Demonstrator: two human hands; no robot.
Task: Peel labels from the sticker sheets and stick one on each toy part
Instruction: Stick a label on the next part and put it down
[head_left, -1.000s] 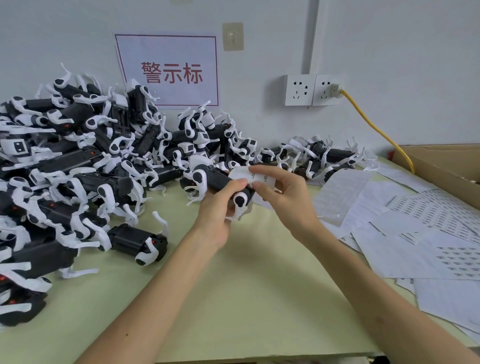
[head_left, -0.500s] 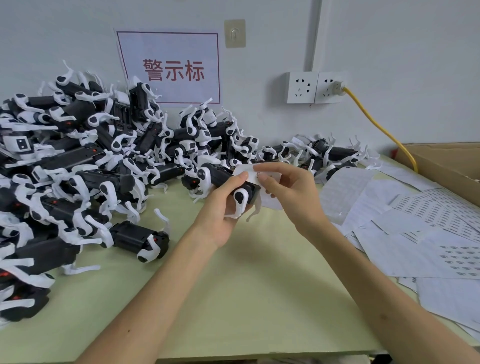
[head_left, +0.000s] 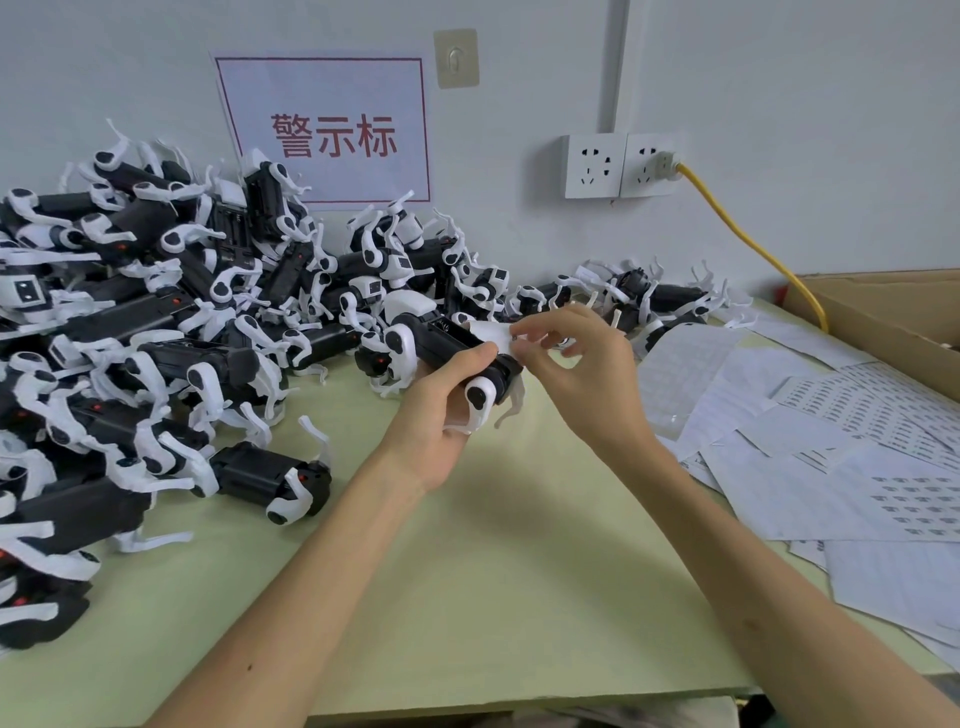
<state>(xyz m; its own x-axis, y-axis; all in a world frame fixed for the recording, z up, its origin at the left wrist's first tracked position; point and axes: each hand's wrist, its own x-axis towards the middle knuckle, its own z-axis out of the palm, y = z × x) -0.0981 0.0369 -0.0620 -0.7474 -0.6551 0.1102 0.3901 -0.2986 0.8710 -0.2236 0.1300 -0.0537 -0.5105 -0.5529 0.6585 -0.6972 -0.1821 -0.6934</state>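
My left hand (head_left: 439, 415) grips a black and white toy robot-dog part (head_left: 441, 345) above the middle of the green table, thumb on top of its black body. My right hand (head_left: 576, 364) pinches a small white label (head_left: 491, 335) between thumb and forefinger at the part's upper right end. The label touches the black body. A big heap of the same toy parts (head_left: 156, 322) fills the left side and runs along the wall. Sticker sheets (head_left: 831, 441) lie spread on the right.
A cardboard box (head_left: 883, 322) stands at the far right behind the sheets. A yellow cable (head_left: 748, 244) runs from the wall socket (head_left: 618, 166) down toward the box. One toy part (head_left: 270, 480) lies apart from the heap, left of my left forearm.
My right hand's fingers shifted along the label on the toy part, now pinching it at its right edge. The left hand keeps holding the part in about the same place.
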